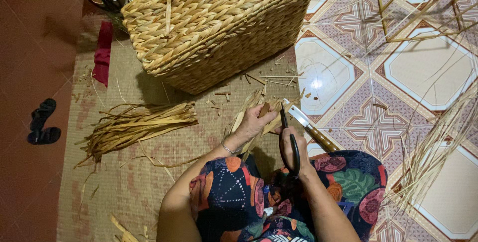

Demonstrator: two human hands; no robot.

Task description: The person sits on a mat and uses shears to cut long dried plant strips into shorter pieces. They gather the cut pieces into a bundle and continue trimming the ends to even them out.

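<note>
Woven floor mat (129, 182) beside patterned tiles (348, 72), with a large plaited basket (214, 23) ahead. Left hand (251, 122) clamped on a bundle of dried fibre strips (249, 105); right hand (291, 147) closed through black-handled scissors (289, 137), blades at the strips. A knife (311, 127) lies just beside. Risk: blades so near the left fingers could nick them if the strips slip.

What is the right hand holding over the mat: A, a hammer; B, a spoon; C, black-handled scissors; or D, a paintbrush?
C: the right hand has its fingers through the black loops of scissors, blades pointing at the straw strips that the left hand grips.
</note>
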